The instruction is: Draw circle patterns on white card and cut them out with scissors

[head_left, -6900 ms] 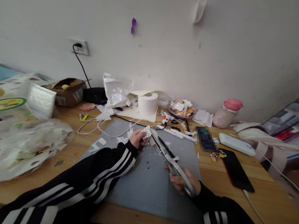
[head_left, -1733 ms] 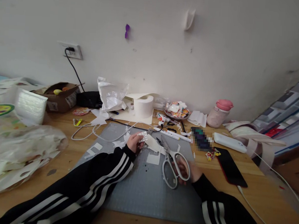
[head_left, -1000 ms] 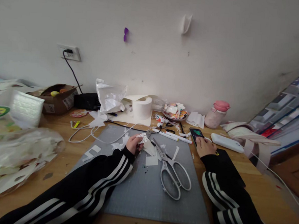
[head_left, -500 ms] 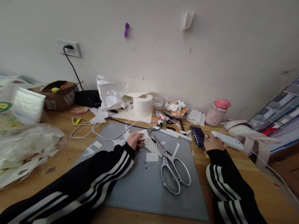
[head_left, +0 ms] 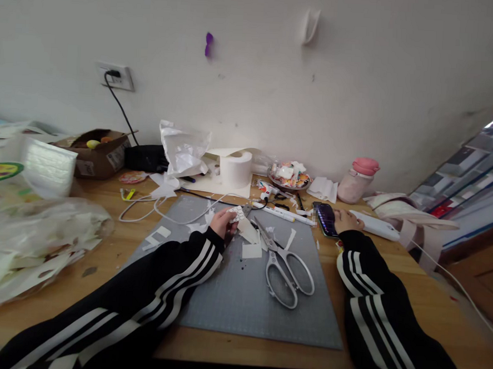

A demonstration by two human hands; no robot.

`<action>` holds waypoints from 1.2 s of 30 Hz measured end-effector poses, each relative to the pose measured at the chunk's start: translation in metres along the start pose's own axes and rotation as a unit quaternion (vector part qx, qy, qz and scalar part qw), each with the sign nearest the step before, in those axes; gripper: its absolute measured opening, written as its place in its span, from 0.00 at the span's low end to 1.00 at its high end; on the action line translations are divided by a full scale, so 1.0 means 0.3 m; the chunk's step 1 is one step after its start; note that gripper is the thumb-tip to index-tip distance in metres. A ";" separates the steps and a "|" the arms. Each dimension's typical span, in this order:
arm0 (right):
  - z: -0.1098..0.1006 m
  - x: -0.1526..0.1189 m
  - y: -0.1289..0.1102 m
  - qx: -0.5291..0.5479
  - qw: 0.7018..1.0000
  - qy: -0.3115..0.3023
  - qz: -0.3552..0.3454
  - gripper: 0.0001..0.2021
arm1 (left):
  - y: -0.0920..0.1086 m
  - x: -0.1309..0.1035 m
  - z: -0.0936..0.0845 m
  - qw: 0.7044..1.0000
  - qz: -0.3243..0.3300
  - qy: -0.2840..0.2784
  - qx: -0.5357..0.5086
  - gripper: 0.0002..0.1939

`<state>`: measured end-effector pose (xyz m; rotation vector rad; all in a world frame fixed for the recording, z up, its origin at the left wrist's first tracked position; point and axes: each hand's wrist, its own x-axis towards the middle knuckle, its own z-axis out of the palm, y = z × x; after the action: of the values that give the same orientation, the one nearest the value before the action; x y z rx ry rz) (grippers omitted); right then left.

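My left hand is closed on a small white card with a black honeycomb pattern, held above the grey cutting mat. Beneath and beside it lie a torn white paper piece and a white paper rectangle. Large scissors with light grey handles rest on the mat, blades towards my left hand. Over on the right, my right hand lies against the right side of a phone with a lit screen; its fingers look loosely spread and partly hidden.
Behind the mat stand a paper roll, a bowl of scraps and pens. A pink bottle and a white power bank-like bar are at right. Plastic bags and a cardboard box fill the left. A white cable crosses the mat.
My right hand has moved slightly left, closer over the phone's edge. My left hand keeps the patterned card in much the same place. The whole view has shifted a little.
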<state>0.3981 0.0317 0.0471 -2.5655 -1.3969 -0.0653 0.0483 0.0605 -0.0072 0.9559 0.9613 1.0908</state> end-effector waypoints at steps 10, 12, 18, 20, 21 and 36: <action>-0.023 0.003 0.018 -0.013 0.999 -0.040 0.001 0.16 | 0.012 -0.009 0.012 1.000 0.004 0.006 0.016 0.11; -0.019 0.005 0.014 -0.020 0.999 -0.040 0.010 0.16 | 0.015 -0.012 0.013 1.000 0.005 0.004 0.021 0.11; -0.017 0.026 -0.020 -0.046 0.998 -0.043 0.030 0.22 | 0.005 -0.005 0.007 1.000 0.006 -0.003 0.030 0.11; -0.013 0.034 -0.039 -0.053 0.997 -0.053 0.024 0.26 | -0.003 0.002 0.001 0.999 0.005 -0.005 0.031 0.11; -0.010 0.039 -0.049 -0.055 0.996 -0.061 0.020 0.26 | -0.006 0.006 -0.002 0.999 0.006 -0.006 0.031 0.11; 0.001 0.055 -0.105 -0.057 0.996 -0.062 0.020 0.27 | -0.004 -0.008 0.023 0.999 -0.003 -0.015 0.037 0.11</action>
<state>0.3809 0.0618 0.0546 -2.7324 -1.4232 0.0216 0.0547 0.0570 -0.0059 1.0264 0.9849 1.0378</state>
